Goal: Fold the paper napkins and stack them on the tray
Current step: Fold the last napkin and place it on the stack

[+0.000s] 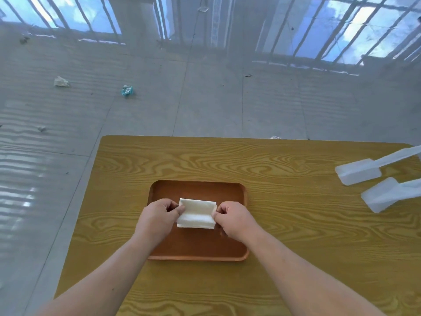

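A folded white paper napkin (196, 213) is held over the middle of a brown wooden tray (198, 247) on the yellow wood-grain table (296, 224). Its edges show several layers. My left hand (157, 218) pinches the napkin's left edge between thumb and fingers. My right hand (234, 218) pinches its right edge the same way. Whether the napkin rests on the tray or hangs just above it, I cannot tell.
Two translucent white plastic pieces (376, 185) lie at the table's right edge. The table's left and far edges drop to a grey tiled floor with scraps of crumpled paper (127, 90). Barred windows reflect in the floor farther back.
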Motion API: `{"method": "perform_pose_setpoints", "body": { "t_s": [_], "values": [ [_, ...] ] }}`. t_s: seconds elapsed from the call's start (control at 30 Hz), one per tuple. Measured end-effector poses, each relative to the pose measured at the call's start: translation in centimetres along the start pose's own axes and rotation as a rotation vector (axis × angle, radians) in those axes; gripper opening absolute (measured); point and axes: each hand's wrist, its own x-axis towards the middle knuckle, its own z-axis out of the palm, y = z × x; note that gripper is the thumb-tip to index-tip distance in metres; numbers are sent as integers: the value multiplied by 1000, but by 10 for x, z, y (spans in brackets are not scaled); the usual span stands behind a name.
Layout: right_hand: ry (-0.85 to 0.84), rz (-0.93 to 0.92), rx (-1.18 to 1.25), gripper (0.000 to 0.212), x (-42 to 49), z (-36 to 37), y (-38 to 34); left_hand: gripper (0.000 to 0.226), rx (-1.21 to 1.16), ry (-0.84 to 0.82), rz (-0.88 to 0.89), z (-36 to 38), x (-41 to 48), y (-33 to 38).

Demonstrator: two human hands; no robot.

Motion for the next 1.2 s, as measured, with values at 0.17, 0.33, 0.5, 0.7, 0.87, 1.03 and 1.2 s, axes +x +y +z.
{"method": "perform_pose_setpoints", "body": {
  "t_s": [0.17,0.33,0.5,0.7,0.87,1.03,1.2],
  "values": [
    [6,14,-151,18,13,8,3,30,177,-32,21,7,10,-9],
    [6,51,-252,23,19,15,0,31,253,-55,21,12,19,-11],
    [7,91,-367,26,24,16,-6,30,299,-40,22,15,23,-9],
    [12,188,-487,26,31,18,-13,30,357,-85,-49,15,29,-1],
    [-93,268,-498,39,38,5,-17,35,543,-167,-70,6,43,15],
    [-73,277,-469,43,35,8,-12,32,556,-158,-69,11,40,14],
    [-25,189,-505,35,29,11,-12,31,568,-144,-46,9,35,20]
  ]
}}
